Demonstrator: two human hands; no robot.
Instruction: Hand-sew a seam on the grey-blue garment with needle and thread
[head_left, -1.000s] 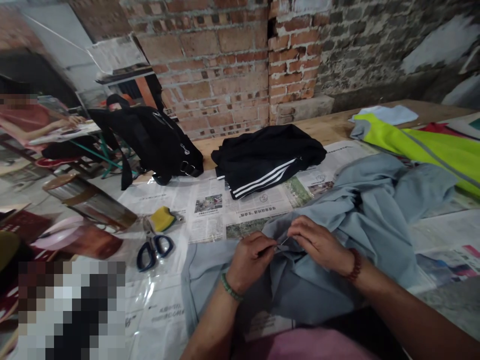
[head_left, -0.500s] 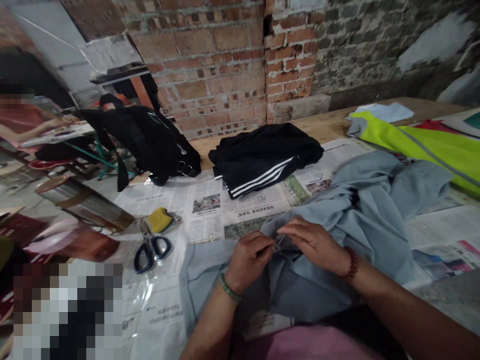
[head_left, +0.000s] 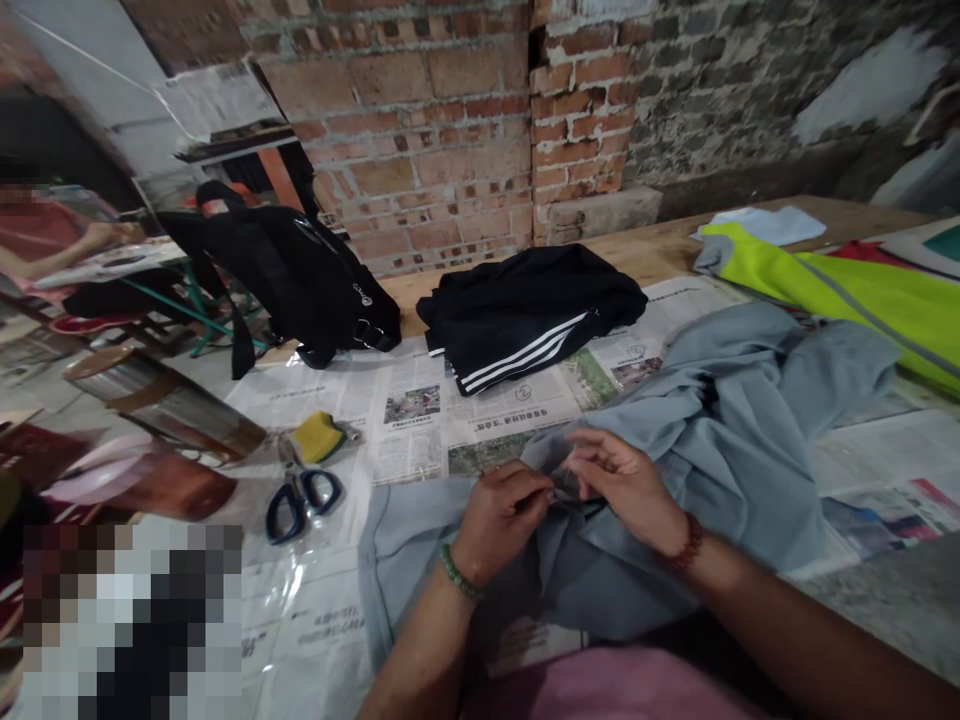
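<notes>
The grey garment (head_left: 757,430) spreads along the near edge of the bench (head_left: 870,218), directly beneath both hands, its bulk bunched toward the right edge. The left hand (head_left: 499,520) is clamped on a fold of it, thumb and forefinger together. The right hand (head_left: 619,490) is just beside those fingertips, over the same cloth, its fingers curled; whether they are closed on something thin, I cannot tell.

The newspaper (head_left: 409,450) covering the bench carries Chinese headlines, too blurred to read surely, and a circled mark below the black garment (head_left: 525,300), which shows three white stripes near the far edge. Lettering on the black bag (head_left: 292,280), at the far left corner, is too small to read.
</notes>
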